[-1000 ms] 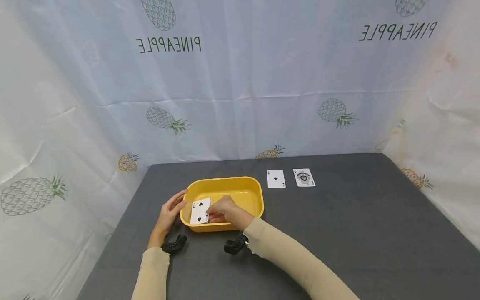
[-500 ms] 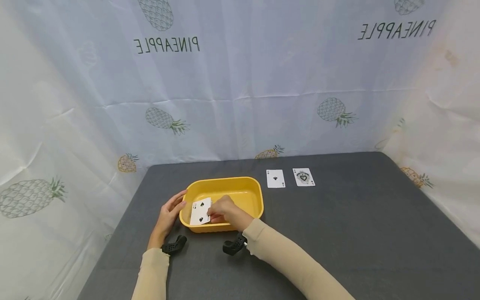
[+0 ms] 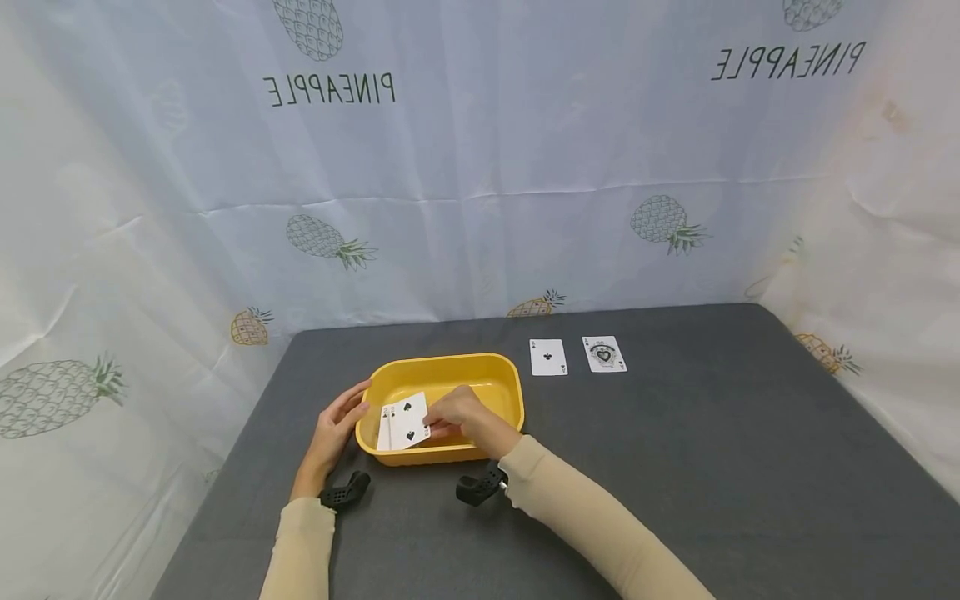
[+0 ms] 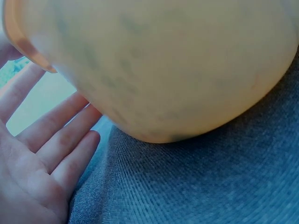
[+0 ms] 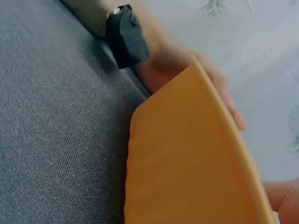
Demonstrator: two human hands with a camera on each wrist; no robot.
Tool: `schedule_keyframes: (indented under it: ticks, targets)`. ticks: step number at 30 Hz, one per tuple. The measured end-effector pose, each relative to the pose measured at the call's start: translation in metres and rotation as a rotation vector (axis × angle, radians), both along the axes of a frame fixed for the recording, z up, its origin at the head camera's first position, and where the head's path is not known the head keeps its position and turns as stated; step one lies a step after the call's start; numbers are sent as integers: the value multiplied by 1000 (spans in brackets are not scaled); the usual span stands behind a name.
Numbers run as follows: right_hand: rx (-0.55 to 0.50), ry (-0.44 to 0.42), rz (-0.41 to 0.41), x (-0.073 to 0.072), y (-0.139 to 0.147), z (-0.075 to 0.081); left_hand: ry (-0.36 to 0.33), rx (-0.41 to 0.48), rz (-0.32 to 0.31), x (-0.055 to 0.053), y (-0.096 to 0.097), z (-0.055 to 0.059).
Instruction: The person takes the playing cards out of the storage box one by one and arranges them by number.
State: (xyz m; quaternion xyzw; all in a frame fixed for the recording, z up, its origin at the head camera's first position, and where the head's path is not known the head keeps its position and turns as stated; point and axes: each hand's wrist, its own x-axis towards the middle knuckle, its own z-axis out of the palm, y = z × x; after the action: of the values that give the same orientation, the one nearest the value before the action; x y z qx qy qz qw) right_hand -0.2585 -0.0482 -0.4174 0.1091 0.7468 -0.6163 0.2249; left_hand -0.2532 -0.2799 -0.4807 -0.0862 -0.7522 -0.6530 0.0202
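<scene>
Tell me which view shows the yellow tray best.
The head view: it takes in most of the yellow tray from above, inside included. The left wrist view shows part of its outside; the right wrist, an outer side and upper edge, cropped.

Surroundings: dark grey worktop (image 3: 712,467); pale pineapple-print curtain (image 3: 480,125) beyond back, left and right edges.
Worktop surface: fabric, ribbed weave. Mirrored "PINEAPPLE" lettering (image 3: 330,89) twice, high above back edge. Orange pineapple prints: first print (image 3: 249,328) just outside back-left corner; second print (image 3: 531,307) at mid back edge; third print (image 3: 817,353) just outside right edge, near back-right corner. Large grey pineapple print (image 3: 47,398) beyond left edge. Horizontal crease across back panel.
</scene>
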Motion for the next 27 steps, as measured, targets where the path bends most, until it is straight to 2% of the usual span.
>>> schedule_keyframes:
  ticks: [8,14,20,27]
  targets:
    - [-72,64,59,4,19,8,9,7,0,0,3,1]
    - [-93,93,74,7,37,18,8,2,16,1,0,1]
    - [-130,127,89,12,60,27,20,9,6,2,-1,2]
    - [-134,175,52,17,94,31,-7,-23,13,1,2,4]
